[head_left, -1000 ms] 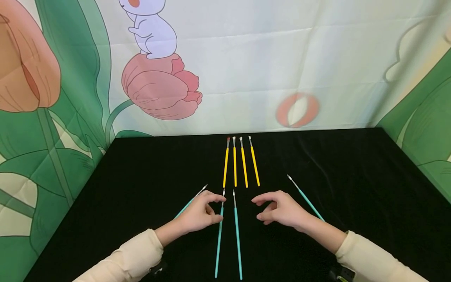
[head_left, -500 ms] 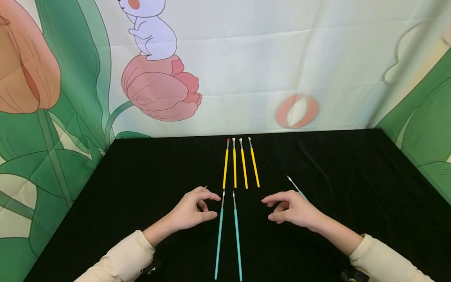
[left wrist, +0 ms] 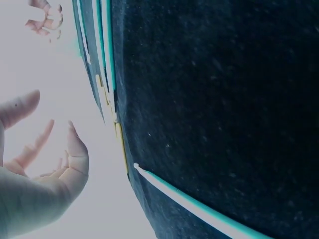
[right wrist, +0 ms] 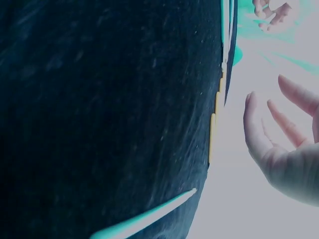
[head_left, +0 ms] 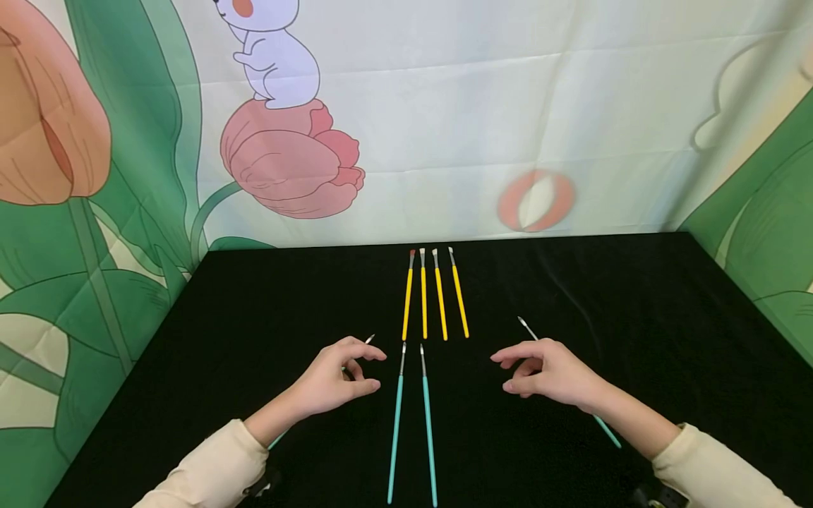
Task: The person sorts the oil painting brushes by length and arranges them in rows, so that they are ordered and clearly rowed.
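Observation:
My left hand (head_left: 336,377) hovers over a slanting teal paintbrush (left wrist: 199,208), hiding most of its length in the head view. Its thumb and fingers are bent loosely, with a gap between them and nothing held. Opposite, my right hand (head_left: 551,370) hangs over another teal paintbrush (head_left: 607,432) in the same loose pose, holding nothing. Between the hands lie two teal paintbrushes, a left one (head_left: 395,437) and a right one (head_left: 429,437), side by side with bristles pointing away. Both wrist views show the hands raised above the cloth.
Several yellow-handled paintbrushes (head_left: 424,303) lie in a row beyond the teal pair, bristles toward the back; the leftmost (head_left: 408,303) has a red tip. All rest on a black cloth-covered table (head_left: 286,296). A printed curtain (head_left: 438,127) stands behind its rear edge.
The hands have drawn apart, the left one leftward off the middle teal brushes and the right one rightward. The brushes lie where they were.

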`<state>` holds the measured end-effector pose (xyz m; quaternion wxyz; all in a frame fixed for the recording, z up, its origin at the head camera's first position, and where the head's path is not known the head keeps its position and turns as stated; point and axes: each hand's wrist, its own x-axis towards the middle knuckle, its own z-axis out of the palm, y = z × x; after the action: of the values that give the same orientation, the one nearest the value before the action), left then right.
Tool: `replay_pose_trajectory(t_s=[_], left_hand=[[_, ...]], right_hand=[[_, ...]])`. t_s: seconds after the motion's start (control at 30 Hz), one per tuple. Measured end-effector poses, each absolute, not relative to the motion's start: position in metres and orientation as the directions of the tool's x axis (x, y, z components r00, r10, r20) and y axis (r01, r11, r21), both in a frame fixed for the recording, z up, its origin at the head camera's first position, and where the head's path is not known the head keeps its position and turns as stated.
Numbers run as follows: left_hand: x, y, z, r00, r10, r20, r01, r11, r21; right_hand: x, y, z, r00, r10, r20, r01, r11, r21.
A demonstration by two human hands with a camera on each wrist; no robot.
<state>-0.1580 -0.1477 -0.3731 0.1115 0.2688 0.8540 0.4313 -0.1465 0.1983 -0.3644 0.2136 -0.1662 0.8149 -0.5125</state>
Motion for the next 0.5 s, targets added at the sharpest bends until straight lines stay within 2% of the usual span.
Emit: replay_pose_trajectory(t_s=[0.2, 0.5], left_hand=[[-0.160, -0.153, -0.377, -0.828, 0.559, 0.039, 0.371, 0.495, 0.786], [-0.169, -0.166, -0.384, -0.827, 0.561, 0.025, 0.392, 0.546, 0.741]], right_hand=[[-0.149, 0.208, -0.365, -0.859, -0.484, -0.166, -0.089, 0.460, -0.884], [-0.153, 0.219, -0.369, -0.899, -0.411, -0.154, -0.116, 0.562, -0.819]])
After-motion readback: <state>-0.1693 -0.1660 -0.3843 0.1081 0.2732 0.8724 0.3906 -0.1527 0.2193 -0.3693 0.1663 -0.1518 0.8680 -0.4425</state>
